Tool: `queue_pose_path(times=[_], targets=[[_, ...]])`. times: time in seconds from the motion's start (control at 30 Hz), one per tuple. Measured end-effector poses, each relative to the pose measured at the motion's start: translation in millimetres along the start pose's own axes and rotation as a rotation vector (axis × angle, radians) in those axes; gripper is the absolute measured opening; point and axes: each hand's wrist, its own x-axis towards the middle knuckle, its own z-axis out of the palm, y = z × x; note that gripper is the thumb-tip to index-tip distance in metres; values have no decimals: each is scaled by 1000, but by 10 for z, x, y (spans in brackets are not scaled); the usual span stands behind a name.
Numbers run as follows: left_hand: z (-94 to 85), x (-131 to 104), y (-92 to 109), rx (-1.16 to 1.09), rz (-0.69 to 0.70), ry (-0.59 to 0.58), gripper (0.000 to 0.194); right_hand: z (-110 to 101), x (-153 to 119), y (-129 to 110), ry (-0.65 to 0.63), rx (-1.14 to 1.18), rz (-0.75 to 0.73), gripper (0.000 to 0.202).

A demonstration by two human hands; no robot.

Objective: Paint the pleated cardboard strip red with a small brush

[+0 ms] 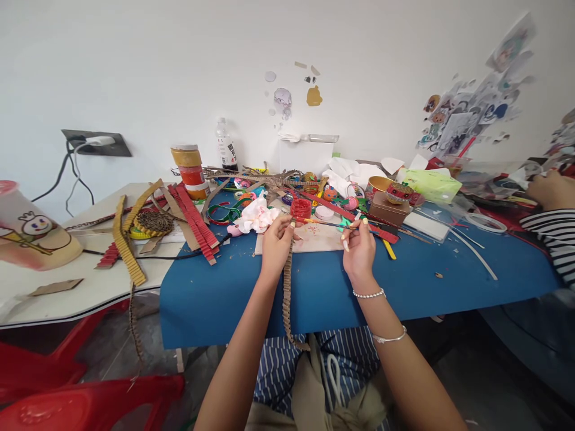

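Note:
My left hand point(279, 242) pinches the upper end of a long corrugated brown cardboard strip point(287, 293), which hangs over the table's front edge to my lap. My right hand point(360, 248) is closed on a thin paintbrush point(330, 224), held nearly level. The brush's reddish tip reaches toward the strip's top, beside my left fingers; whether they touch is too small to tell. Just behind my left hand stands an open jar of red paint point(300, 208). Beneath both hands lies a paint-spotted pale board point(323, 242).
Red painted strips point(193, 221) and stacked paint jars point(187, 167) are at the left. A brown box point(389, 209) bears a round ornament point(399, 193) at right. Another person's striped sleeve point(554, 236) shows far right. A cup point(38, 230) stands far left.

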Motion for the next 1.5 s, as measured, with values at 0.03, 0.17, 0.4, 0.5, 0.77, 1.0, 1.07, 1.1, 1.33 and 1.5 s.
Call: queue_pose_path(times=[0.03,0.17,0.4,0.5,0.77,1.0,1.07,1.1,1.33,1.5], targets=[[0,1,-3,0,1,1,14,1,1,0,1,0,0,31],[2,4,-17,-14,3,0,14,-1,3,9,-1,21,1,29],[3,4,-24,-14,-12,-1,14,-3,3,18,-16,-8,12,29],[6,4,-18,-17,-18,-1,15,1,3,13,-27,-21,13,29],[9,0,14,6,-12,13,13,3,0,5,-13,-11,12,28],[10,-1,10,-5,-14,-3,13,2,-6,5,-53,11,26,25],[11,-2,12,-3,-12,-2,13,0,-5,10,-28,11,18,25],[11,-2,15,-1,-12,-3,12,-1,-4,12,-17,10,14,25],[15,-2,18,5,-9,-5,11,-1,-3,11,-53,-9,43,25],[12,-1,8,-1,-25,19,12,-3,0,19,-22,-2,18,25]])
